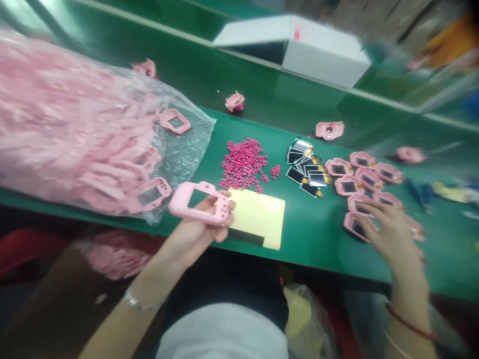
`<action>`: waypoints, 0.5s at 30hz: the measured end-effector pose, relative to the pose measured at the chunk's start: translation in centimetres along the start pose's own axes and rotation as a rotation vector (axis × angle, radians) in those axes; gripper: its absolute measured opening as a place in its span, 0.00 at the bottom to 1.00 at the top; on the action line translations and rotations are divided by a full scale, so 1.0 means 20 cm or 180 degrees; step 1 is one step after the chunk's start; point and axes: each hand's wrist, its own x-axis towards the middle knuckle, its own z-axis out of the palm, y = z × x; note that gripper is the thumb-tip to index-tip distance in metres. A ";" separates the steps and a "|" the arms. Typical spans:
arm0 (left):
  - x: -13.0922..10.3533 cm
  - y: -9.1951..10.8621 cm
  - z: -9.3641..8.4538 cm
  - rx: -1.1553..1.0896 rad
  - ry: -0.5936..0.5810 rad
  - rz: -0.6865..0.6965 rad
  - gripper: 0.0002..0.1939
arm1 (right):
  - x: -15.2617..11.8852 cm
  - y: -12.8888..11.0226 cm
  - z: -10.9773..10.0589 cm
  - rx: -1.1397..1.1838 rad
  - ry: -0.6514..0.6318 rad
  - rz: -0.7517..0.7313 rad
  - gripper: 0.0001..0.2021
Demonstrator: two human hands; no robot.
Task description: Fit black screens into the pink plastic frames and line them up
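My left hand [219, 214] grips a pink plastic camera-shaped housing [181, 202] with an open screen window and small button holes, raised over the front edge of the green bench. On the right, my right hand [387, 227] reaches over a group of pink housings with dark screens [349, 186]. Its fingers are stretched out and apart, over or touching the nearest housings; contact is hard to judge. Between the hands lie a yellow sheet [267, 214] with a dark strip, a pile of small magenta buttons [243, 162] and several loose display screens [305, 169] with gold connectors.
A clear plastic bag [190, 144] full of pink housings covers the bench's left side. Along the back are a white box [322, 55] and a few pink parts [329, 130]. Blurred blue-handled tools [419, 194] lie far right. Below the bench hang more pink parts [116, 254].
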 end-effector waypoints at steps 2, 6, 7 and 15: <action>-0.02 -0.03 0.06 -0.0689 0.0112 -0.0649 0.12 | 0.04 -0.14 0.05 0.0090 0.0037 -0.0102 0.17; -0.06 -0.11 0.15 -0.1750 0.0119 -0.1440 0.12 | 0.14 -0.35 0.27 -0.0356 -0.0144 -0.0233 0.21; -0.07 -0.13 0.15 -0.1834 0.0051 -0.1519 0.14 | 0.17 -0.37 0.32 -0.0516 -0.0123 -0.0199 0.24; -0.14 -0.26 0.16 -0.1682 -0.0047 -0.1119 0.09 | 0.21 -0.35 0.42 -0.0724 -0.0090 -0.0501 0.23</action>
